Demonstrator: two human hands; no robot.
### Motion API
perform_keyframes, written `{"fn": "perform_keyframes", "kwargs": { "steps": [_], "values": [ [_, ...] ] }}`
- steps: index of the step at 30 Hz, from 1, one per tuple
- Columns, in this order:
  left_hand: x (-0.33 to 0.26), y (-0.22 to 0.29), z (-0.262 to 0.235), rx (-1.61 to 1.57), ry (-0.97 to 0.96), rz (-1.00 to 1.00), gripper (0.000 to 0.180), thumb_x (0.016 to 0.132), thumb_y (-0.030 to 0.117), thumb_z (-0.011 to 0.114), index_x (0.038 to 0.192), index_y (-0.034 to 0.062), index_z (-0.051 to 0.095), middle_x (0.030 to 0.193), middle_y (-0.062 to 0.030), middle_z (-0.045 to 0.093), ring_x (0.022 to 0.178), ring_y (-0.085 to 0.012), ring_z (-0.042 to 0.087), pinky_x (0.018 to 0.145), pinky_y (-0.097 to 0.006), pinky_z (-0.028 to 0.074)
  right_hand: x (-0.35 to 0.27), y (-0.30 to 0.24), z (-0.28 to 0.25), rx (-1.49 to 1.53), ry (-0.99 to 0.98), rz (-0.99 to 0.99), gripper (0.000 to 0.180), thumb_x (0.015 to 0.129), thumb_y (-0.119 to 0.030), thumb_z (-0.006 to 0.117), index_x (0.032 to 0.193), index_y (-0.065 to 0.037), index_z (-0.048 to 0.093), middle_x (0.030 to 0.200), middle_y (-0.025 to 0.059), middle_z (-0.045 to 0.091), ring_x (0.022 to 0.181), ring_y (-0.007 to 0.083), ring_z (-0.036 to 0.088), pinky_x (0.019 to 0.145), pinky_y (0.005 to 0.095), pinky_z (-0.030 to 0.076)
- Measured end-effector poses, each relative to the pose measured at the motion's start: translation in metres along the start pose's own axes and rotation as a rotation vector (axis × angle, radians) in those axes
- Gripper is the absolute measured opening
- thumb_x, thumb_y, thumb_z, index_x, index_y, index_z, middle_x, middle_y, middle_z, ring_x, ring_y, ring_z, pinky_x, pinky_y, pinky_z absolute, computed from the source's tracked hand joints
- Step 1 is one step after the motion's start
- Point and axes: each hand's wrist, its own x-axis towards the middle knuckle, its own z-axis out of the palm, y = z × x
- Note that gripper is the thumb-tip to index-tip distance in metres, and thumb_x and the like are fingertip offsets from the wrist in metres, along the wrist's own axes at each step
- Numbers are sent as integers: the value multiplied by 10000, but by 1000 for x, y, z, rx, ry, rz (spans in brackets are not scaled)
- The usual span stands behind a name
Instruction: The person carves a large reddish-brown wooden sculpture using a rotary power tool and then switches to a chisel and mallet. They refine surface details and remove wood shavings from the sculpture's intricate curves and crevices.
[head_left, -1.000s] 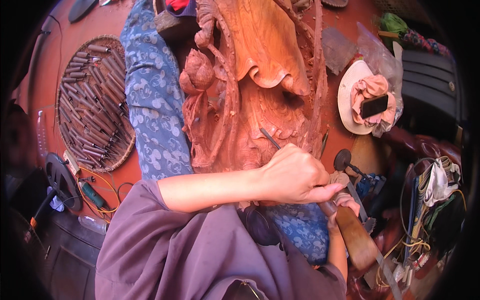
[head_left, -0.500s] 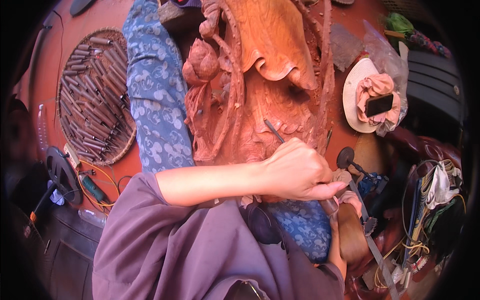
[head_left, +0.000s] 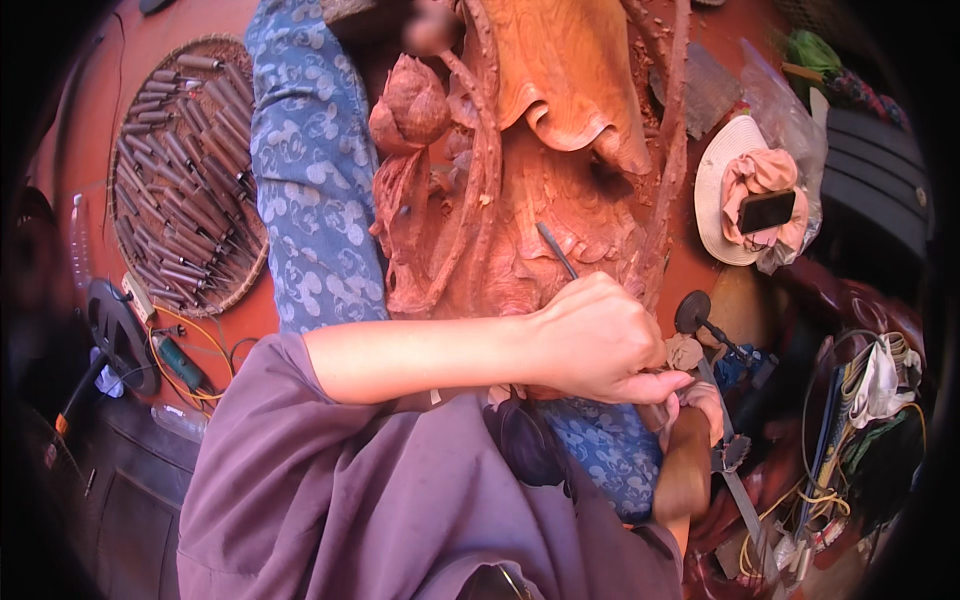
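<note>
My left hand (head_left: 600,335) is closed in a fist around a chisel (head_left: 556,248). The metal shaft points up and left onto the reddish-brown wood carving (head_left: 565,200), while the fist covers most of the handle. Beside its thumb, my right hand (head_left: 704,402) is closed on a wooden mallet (head_left: 684,465), whose head is smeared by motion near the chisel's butt end. A carved flower bud (head_left: 410,105), twisting stems and a smooth orange-brown leaf (head_left: 565,70) with a curled edge form parts of the carving.
At the left, a round woven basket (head_left: 262,272) holds several wood-handled chisels. A pale hat (head_left: 712,200) with a phone (head_left: 767,212) on it lies at the right, near a metal bar (head_left: 745,500) and tangled cords. A green power tool (head_left: 180,362) sits at lower left.
The mallet has shifted left, toward the chisel's butt end. My left hand keeps its hold on the chisel. The view has shifted slightly, so the carving appears a little farther right.
</note>
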Motion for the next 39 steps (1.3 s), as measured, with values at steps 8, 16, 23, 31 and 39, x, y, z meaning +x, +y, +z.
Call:
{"fn": "perform_keyframes", "kwargs": {
  "steps": [8, 16, 23, 31, 39],
  "values": [
    [2, 14, -5, 103, 31, 85, 480, 860, 415, 655, 534, 76, 559, 511, -67, 504, 474, -262, 569, 413, -387, 426, -2, -7, 1, 100, -28, 255, 321, 741, -43, 750, 912, -62, 479, 811, 35, 528, 764, 181, 547, 770, 345, 482],
    [20, 44, 8, -69, 108, -34, 503, 862, 406, 639, 518, 46, 570, 502, -107, 530, 452, -302, 568, 420, -407, 438, 24, -29, -12, 551, -11, 439, 389, 722, -61, 786, 973, -70, 490, 870, 72, 525, 806, 186, 529, 765, 327, 456],
    [31, 35, 4, -25, 137, -182, 525, 910, 386, 585, 499, 60, 564, 481, -120, 529, 423, -317, 558, 393, -420, 423, 19, -22, -29, 177, -125, 387, 426, 699, -195, 813, 995, -50, 542, 890, 107, 592, 856, 215, 594, 783, 354, 470],
    [35, 24, -1, -26, 211, -212, 537, 929, 347, 578, 474, 64, 533, 447, -110, 493, 377, -311, 499, 373, -418, 375, 28, -40, -21, 235, -128, 390, 315, 722, -132, 788, 951, -21, 604, 939, 150, 664, 841, 235, 643, 765, 345, 494],
    [27, 18, 0, -5, 197, -175, 491, 909, 313, 593, 483, 77, 534, 458, -97, 491, 387, -304, 501, 384, -410, 383, 6, -34, -9, 86, -121, 477, 379, 758, -170, 813, 967, -55, 518, 825, 113, 616, 792, 244, 626, 740, 359, 495]
  ]
}}
